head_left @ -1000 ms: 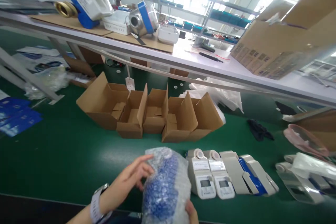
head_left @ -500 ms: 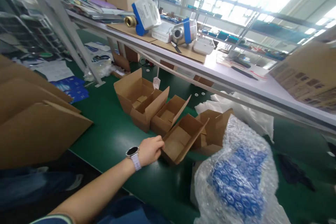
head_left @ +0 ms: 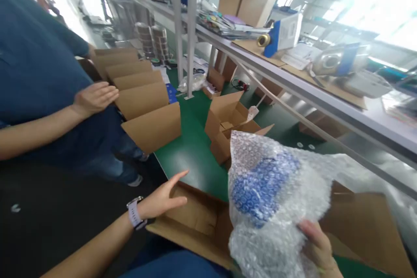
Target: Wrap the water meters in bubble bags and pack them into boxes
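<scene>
An open cardboard box (head_left: 192, 213) stands close to my body, its inside bare. My left hand (head_left: 161, 202), with a watch on the wrist, is at the box's left end, fingers spread; whether it touches the rim I cannot tell. On the right, my right hand (head_left: 317, 243) grips a bubble-wrap bundle (head_left: 276, 195) with a blue object showing through the wrap. The bundle hangs over the box's right end and hides part of it. Some fingers of my right hand are behind the wrap.
Open boxes (head_left: 228, 117) stand on the green table (head_left: 185, 139); another box (head_left: 361, 221) is at right. A co-worker's hand (head_left: 97, 97) is beside a row of cardboard boxes (head_left: 146, 100) at left. A raised shelf (head_left: 286, 74) carries blue-bodied meters (head_left: 280, 37) along the back.
My view has turned left, bringing in the co-worker. The near box is now close to my body, with my left hand opened beside it. My right hand has appeared, holding the bubble-wrap bundle.
</scene>
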{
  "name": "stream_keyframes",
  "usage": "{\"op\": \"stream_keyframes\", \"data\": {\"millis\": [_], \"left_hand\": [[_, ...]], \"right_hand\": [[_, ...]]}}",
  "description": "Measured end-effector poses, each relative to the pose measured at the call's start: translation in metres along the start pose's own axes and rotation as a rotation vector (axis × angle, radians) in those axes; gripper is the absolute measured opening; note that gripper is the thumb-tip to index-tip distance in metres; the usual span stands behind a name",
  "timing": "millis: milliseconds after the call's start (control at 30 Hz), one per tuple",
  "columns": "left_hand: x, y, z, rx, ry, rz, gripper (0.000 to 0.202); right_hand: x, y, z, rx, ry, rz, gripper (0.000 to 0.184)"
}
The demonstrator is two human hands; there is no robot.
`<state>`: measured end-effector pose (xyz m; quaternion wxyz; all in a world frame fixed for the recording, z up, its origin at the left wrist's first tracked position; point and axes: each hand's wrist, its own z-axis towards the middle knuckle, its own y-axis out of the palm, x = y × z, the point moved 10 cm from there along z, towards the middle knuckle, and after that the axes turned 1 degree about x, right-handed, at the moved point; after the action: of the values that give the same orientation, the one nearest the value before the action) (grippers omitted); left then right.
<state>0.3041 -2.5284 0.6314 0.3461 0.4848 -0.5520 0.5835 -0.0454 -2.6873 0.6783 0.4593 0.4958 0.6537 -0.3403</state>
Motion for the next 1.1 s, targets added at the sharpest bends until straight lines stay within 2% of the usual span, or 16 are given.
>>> {"op": "stream_keyframes", "data": {"millis": [67,133,233,300,367,433,500,567,667,700,767,833,900,967,1033,1100], "left_hand": [[-0.015,0.005,-0.006,0.021,-0.048,-0.034,0.073],[-0.021,0.007,0.004,0.035,-0.001,-0.127,0.079],[-0.024,0.007,0.030,0.030,0.098,-0.305,0.087],[-0.029,0.008,0.046,0.021,0.097,-0.384,0.089],[-0.031,0.011,0.055,0.010,0.072,-0.435,0.089],[-0.029,0.017,0.056,-0.013,0.066,-0.453,0.088],[-0.023,0.025,0.054,-0.034,0.083,-0.425,0.086],[-0.016,0.030,0.052,-0.029,0.102,-0.376,0.084],[-0.006,0.033,0.055,-0.009,0.119,-0.360,0.082],[-0.004,0.033,0.057,-0.013,0.122,-0.364,0.080],[-0.001,0.029,0.059,-0.013,0.122,-0.359,0.074],[-0.003,0.019,0.054,0.013,0.110,-0.371,0.067],[-0.015,0.004,0.038,0.090,0.076,-0.430,0.062],[-0.041,-0.006,0.011,0.188,-0.019,-0.505,0.061],[-0.072,0.003,-0.020,0.195,-0.148,-0.542,0.066],[-0.090,0.030,-0.045,0.074,-0.218,-0.510,0.080]], "right_hand": [[-0.005,0.046,-0.003,-0.070,0.044,-0.046,0.046],[-0.014,0.089,-0.006,-0.190,0.032,-0.143,0.071],[-0.034,0.141,-0.007,-0.392,-0.140,-0.420,0.094],[-0.037,0.170,-0.011,-0.519,-0.270,-0.692,0.101],[-0.020,0.194,-0.016,-0.633,-0.324,-0.988,0.108],[0.011,0.212,-0.021,-0.734,-0.321,-1.245,0.113],[0.046,0.226,-0.024,-0.804,-0.296,-1.410,0.116],[0.069,0.237,-0.020,-0.768,-0.281,-1.486,0.110],[0.077,0.251,-0.014,-0.650,-0.359,-1.450,0.080],[0.076,0.255,-0.016,-0.653,-0.407,-1.432,0.075],[0.077,0.258,-0.025,-0.742,-0.465,-1.420,0.073],[0.083,0.246,-0.032,-0.831,-0.410,-1.449,0.076],[0.091,0.225,-0.032,-0.836,-0.265,-1.482,0.080],[0.096,0.207,-0.029,-0.786,-0.139,-1.520,0.089],[0.100,0.206,-0.023,-0.735,-0.107,-1.567,0.099],[0.102,0.214,-0.013,-0.677,-0.128,-1.637,0.110]]}}
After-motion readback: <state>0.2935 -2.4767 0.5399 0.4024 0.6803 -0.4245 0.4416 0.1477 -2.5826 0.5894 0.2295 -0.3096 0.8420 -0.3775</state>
